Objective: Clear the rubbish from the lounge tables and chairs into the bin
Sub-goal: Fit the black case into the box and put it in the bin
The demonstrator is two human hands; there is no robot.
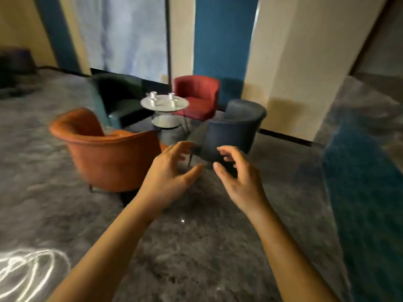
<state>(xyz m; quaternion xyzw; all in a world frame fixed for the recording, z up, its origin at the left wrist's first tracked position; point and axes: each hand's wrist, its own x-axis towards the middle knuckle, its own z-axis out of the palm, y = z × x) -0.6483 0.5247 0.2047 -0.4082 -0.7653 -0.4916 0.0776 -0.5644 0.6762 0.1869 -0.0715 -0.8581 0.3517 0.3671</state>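
A small round table (145,103) with a pale top stands among the chairs ahead of me. Two small white cups (153,95) (171,96) sit on its top. My left hand (172,173) and my right hand (236,175) are raised in front of me, well short of the table. Both have loosely curled fingers and hold nothing. No bin is in view.
Around the table stand an orange armchair (109,153), a dark green armchair (118,99), a red chair (197,95) and a blue-grey chair (233,129). The floor is grey patterned carpet with a teal strip (366,192) on the right. A cream pillar (305,62) stands to the right.
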